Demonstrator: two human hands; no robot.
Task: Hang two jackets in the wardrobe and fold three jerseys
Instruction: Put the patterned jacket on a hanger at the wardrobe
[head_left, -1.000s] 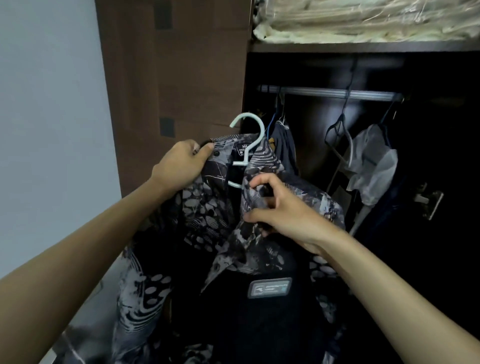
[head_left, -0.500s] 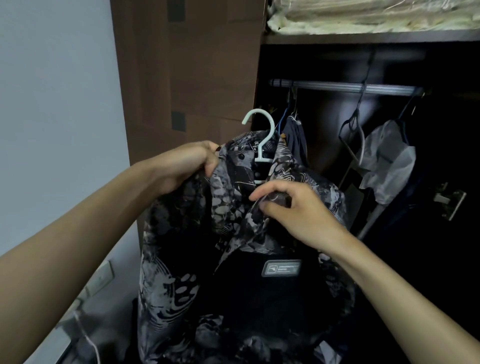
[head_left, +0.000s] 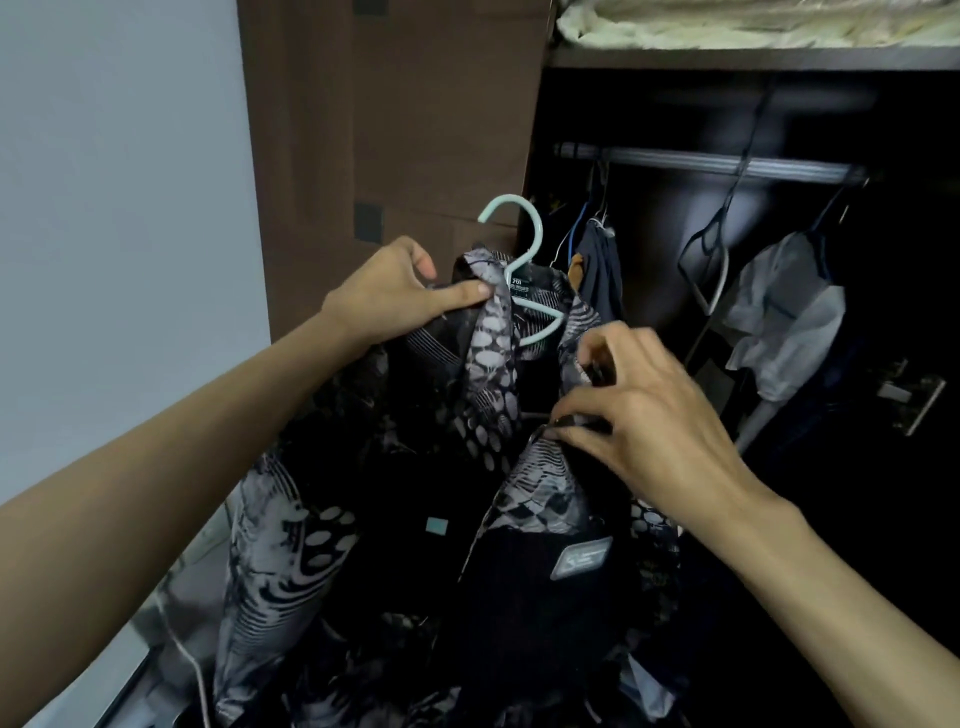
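Observation:
A black and grey patterned jacket (head_left: 488, 415) hangs on a pale green hanger (head_left: 530, 244) in front of the open wardrobe. My left hand (head_left: 395, 296) grips the jacket's left collar edge near the hanger's neck. My right hand (head_left: 639, 410) pinches the jacket's right front edge a little lower. The front of the jacket stands open between my hands, showing a dark lining. The hanger's hook is free in the air, below and left of the wardrobe rail (head_left: 717, 163).
Dark clothes (head_left: 597, 265) hang at the rail's left end, an empty black hanger (head_left: 706, 254) and a pale grey garment (head_left: 784, 317) further right. The brown wardrobe side panel (head_left: 395, 119) rises behind the hanger. Wrapped bedding (head_left: 753, 23) lies on the top shelf. A white cable (head_left: 192, 670) runs at lower left.
My hands have pulled the two front edges of the jacket apart, opening it. The right hand moved to the right and the hanger now shows more between the collars.

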